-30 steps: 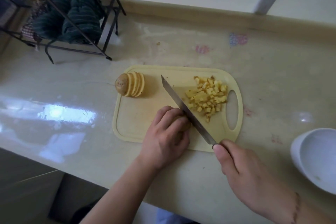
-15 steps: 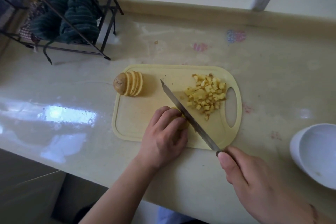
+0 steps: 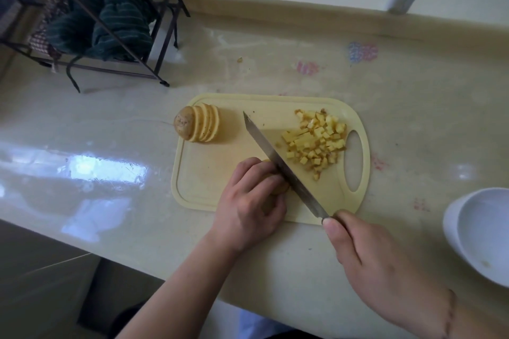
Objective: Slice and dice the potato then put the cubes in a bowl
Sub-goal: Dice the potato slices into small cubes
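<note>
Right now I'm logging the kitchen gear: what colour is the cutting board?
Pale yellow, the cutting board shows best in the head view.

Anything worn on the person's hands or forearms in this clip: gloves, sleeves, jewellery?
No gloves. The left hand and its forearm are bare, with no sleeve in view. The right hand is bare too; a thin chain bracelet circles that wrist. No rings show.

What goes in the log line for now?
left hand: holds potato piece | right hand: grips knife, cutting | cubes: on board | bowl: no cubes
</note>
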`<action>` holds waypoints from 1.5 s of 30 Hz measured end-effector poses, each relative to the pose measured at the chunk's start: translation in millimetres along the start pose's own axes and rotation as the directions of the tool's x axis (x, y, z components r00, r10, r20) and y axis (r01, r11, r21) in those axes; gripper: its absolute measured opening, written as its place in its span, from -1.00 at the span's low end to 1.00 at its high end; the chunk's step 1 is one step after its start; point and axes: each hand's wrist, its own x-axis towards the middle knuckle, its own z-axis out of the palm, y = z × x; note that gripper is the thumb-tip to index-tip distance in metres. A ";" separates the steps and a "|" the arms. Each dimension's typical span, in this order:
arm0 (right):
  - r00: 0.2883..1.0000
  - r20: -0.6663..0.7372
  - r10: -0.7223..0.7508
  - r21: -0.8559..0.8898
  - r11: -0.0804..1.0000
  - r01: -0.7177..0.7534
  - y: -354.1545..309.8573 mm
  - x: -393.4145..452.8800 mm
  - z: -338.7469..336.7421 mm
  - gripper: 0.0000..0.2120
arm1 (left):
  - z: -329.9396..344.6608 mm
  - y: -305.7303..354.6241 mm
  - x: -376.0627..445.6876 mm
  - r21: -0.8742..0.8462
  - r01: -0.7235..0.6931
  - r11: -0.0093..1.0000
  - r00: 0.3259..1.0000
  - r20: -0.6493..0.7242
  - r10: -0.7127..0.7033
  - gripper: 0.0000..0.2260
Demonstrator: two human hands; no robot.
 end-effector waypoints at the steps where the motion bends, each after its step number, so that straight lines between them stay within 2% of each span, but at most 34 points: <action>1: 1.000 -0.020 -0.017 0.005 1.000 0.017 -0.1 3.2 1.8 -0.54 | -0.2 0.2 0.0 0.005 -0.003 1.000 1.000 -0.001 0.003 -0.85; 5: 0.997 -0.051 -0.052 -0.012 0.999 0.052 -0.4 -1.5 4.7 -0.57 | -0.9 2.2 -2.8 0.030 -0.017 0.999 1.000 -0.007 0.017 -0.87; 12: 0.996 -0.081 -0.039 0.028 0.999 0.042 -1.9 -10.0 4.4 -0.47 | -0.9 0.6 -5.2 0.041 -0.010 0.999 1.000 -0.010 0.010 -0.89; 20: 0.996 -0.091 -0.011 0.036 0.999 0.014 2.8 -17.5 5.8 -0.55 | -2.2 -1.6 -5.5 0.033 -0.010 0.999 1.000 0.010 0.010 -0.88; 23: 0.995 -0.098 -0.002 0.065 0.998 0.008 3.3 -17.0 5.3 -0.51 | -2.4 -0.9 -5.5 0.025 -0.003 1.000 1.000 0.003 0.003 -0.89; 36: 0.999 -0.051 0.013 0.072 0.997 -0.009 4.1 -6.7 2.1 -0.52 | -3.5 -0.1 -3.7 0.024 -0.004 1.000 0.999 0.035 0.003 -0.83; 42: 0.995 -0.064 -0.075 -0.114 0.991 0.067 2.7 -4.6 10.4 -0.62 | -3.2 -1.4 -6.3 0.031 -0.016 0.999 0.999 0.051 0.014 -0.85; 45: 0.995 -0.081 -0.059 -0.050 0.997 0.055 3.8 -2.9 9.1 -0.60 | -2.4 -1.3 -6.0 0.042 -0.015 0.999 0.999 0.030 0.014 -0.87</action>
